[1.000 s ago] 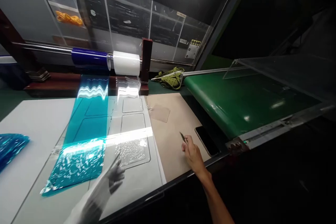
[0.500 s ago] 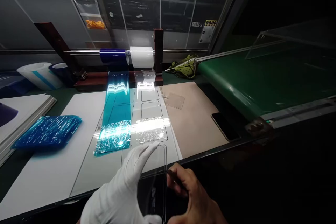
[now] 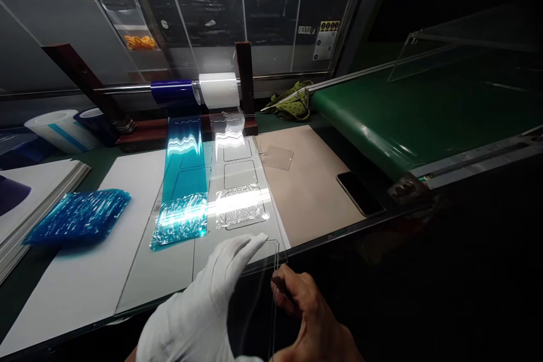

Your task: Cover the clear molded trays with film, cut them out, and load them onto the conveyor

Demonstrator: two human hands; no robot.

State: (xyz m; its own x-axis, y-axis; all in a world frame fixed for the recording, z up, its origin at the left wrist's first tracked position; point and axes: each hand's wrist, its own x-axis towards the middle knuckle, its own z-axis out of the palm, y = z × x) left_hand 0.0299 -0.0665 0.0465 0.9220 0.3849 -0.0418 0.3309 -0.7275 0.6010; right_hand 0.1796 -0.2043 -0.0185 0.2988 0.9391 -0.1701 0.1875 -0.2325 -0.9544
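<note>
At the front edge of the table, my left hand [image 3: 199, 300] in a white glove grips a clear rectangular panel [image 3: 257, 300] with thin outlined edges, fingers at its far end and thumb low in view. My bare right hand [image 3: 314, 311] is closed round a small dark pointed tool [image 3: 283, 287], whose tip lies by the panel's right edge. Whether the tip touches that edge I cannot tell. Beyond the left hand, a blue film strip [image 3: 186, 172] and a clear film strip [image 3: 240, 206] run over a clear sheet with outlined rectangles.
A blue film roll [image 3: 173, 92] and a white film roll [image 3: 219, 90] sit on a rod in a wooden stand. Blue film pieces [image 3: 80, 215] are stacked at left. A phone [image 3: 360, 193] lies on brown board [image 3: 305, 192]; a green conveyor belt [image 3: 407, 107] stands right.
The view has shifted a little, so the table things sit slightly further left. Both hands keep their hold, and the clear panel has tilted a little, its far end further right.
</note>
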